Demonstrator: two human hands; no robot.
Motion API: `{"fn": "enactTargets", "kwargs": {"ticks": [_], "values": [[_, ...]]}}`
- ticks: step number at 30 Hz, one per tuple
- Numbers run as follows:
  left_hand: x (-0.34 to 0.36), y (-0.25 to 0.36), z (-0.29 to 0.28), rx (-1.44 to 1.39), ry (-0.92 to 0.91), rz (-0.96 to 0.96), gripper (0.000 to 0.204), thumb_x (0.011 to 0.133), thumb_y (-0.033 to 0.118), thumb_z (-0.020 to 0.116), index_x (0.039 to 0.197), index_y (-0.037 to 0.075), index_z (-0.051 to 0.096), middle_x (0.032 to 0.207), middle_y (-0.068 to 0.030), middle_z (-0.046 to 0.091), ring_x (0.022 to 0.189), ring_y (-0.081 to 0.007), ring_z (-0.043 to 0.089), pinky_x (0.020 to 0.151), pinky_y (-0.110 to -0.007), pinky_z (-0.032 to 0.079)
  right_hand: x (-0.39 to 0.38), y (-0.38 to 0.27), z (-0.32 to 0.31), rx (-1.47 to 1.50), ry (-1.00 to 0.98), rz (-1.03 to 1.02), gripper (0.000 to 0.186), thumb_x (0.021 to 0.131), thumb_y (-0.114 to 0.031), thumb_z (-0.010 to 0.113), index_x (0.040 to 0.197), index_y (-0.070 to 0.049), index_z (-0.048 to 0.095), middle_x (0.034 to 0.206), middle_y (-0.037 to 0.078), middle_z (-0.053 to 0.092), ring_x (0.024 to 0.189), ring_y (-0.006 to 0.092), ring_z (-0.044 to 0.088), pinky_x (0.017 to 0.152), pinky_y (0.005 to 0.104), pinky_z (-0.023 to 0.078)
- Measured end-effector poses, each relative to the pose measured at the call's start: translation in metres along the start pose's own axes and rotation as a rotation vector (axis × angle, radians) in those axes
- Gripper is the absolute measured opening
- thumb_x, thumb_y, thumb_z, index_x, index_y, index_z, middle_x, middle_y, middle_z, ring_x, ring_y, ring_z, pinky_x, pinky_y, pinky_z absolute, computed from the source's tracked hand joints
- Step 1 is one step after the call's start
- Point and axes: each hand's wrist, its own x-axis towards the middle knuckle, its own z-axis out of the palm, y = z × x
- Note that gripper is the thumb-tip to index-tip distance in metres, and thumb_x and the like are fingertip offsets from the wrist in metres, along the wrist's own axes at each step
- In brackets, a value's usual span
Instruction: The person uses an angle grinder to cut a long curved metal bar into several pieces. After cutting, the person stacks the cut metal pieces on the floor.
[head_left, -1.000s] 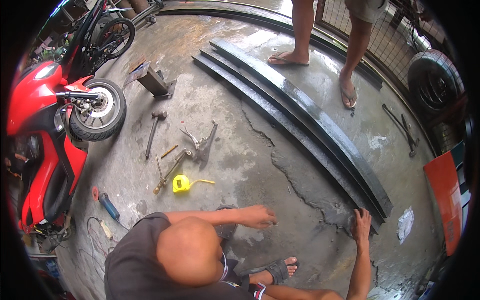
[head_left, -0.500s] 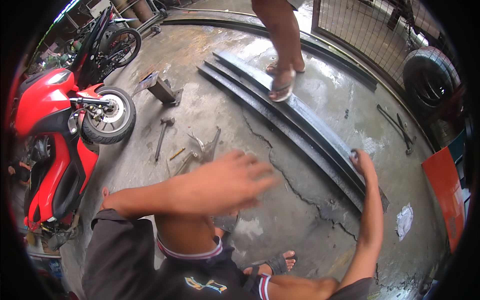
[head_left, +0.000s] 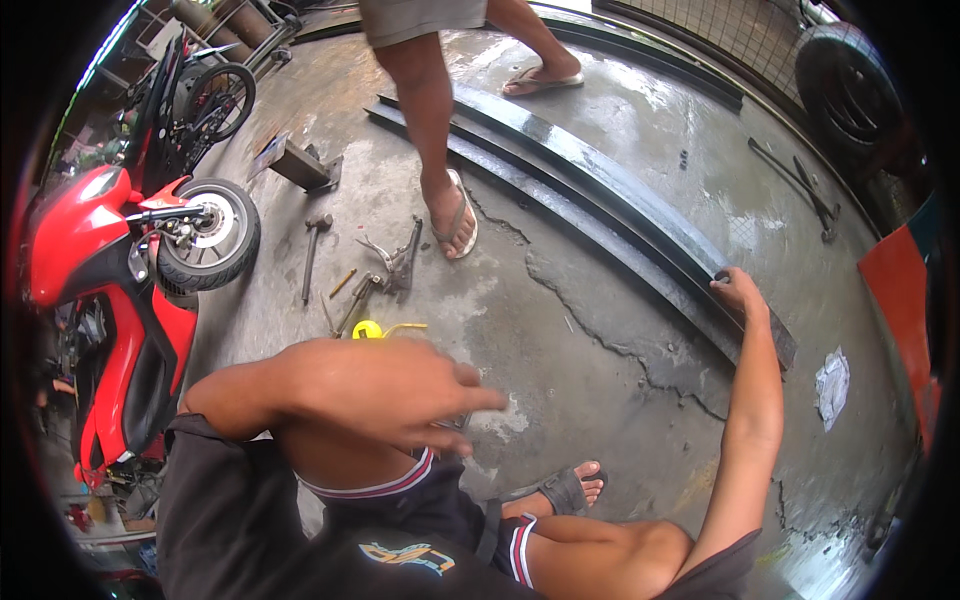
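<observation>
Two long grey steel channels lie side by side on the concrete floor: the far channel [head_left: 600,180] and the near channel [head_left: 560,205]. At their right end, my right hand [head_left: 738,290] has its fingers curled round the upper edge of the far channel. My left hand [head_left: 400,390] hovers over my bent knee, slightly blurred, with its fingers stretched apart and nothing visible in it. Just beyond it, partly hidden, is a bright yellow tape measure [head_left: 367,329]. Farther off lie a hammer [head_left: 315,255], locking pliers or clamps [head_left: 385,268] and a small yellow-brown stick [head_left: 343,281].
Another person's leg [head_left: 430,130] stands on the near side of the channels, the other foot beyond them. A red motorcycle [head_left: 120,330] stands at left near a metal post stub [head_left: 295,165]. Long-handled tools [head_left: 800,185], crumpled paper [head_left: 832,388] and an orange panel [head_left: 900,310] are right.
The other person has stepped off the channel, one foot now landing on the near side. My left hand has drawn back leftward, uncovering the yellow tape measure. My right hand stays on the channel.
</observation>
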Motion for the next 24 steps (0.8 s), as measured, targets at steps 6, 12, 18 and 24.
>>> {"fn": "enactTargets", "kwargs": {"ticks": [6, 12, 18, 24], "values": [[0.008, 0.001, -0.005, 0.057, -0.021, 0.121, 0.060, 0.098, 0.035, 0.057, 0.147, 0.005, 0.040, 0.119, -0.0211, 0.062, 0.104, -0.0396, 0.063, 0.091, -0.047, 0.049, -0.036, 0.029, -0.001, 0.010, 0.014, 0.113, 0.043, 0.085, -0.032, 0.074, 0.117, -0.004, 0.071, 0.118, 0.024, 0.069, 0.114, 0.0360, 0.066, 0.098, 0.0417, 0.051], [0.007, -0.002, -0.011, 0.072, -0.006, 0.133, 0.065, 0.098, 0.042, 0.058, 0.150, 0.008, 0.038, 0.118, -0.0203, 0.063, 0.105, -0.0379, 0.063, 0.093, -0.046, 0.048, -0.039, 0.040, 0.004, 0.021, 0.006, 0.165, 0.047, 0.084, -0.039, 0.074, 0.110, 0.000, 0.071, 0.107, 0.022, 0.072, 0.100, 0.0366, 0.069, 0.085, 0.0463, 0.053], [0.023, 0.016, -0.023, 0.053, -0.030, 0.035, 0.063, 0.091, 0.046, 0.066, 0.139, 0.008, 0.052, 0.115, -0.0182, 0.065, 0.105, -0.0385, 0.063, 0.092, -0.045, 0.049, -0.035, 0.036, 0.019, -0.076, -0.009, 0.217, 0.042, 0.086, -0.037, 0.074, 0.115, -0.007, 0.072, 0.117, 0.016, 0.071, 0.111, 0.0335, 0.067, 0.094, 0.0456, 0.053], [0.027, 0.022, -0.030, 0.051, -0.105, 0.029, 0.063, 0.089, 0.039, 0.070, 0.137, 0.003, 0.051, 0.117, -0.0205, 0.064, 0.107, -0.0413, 0.062, 0.092, -0.046, 0.049, -0.022, -0.007, 0.025, -0.078, 0.011, 0.183, 0.038, 0.078, -0.027, 0.073, 0.114, -0.013, 0.074, 0.120, 0.010, 0.071, 0.113, 0.0284, 0.067, 0.092, 0.0426, 0.056]]}}
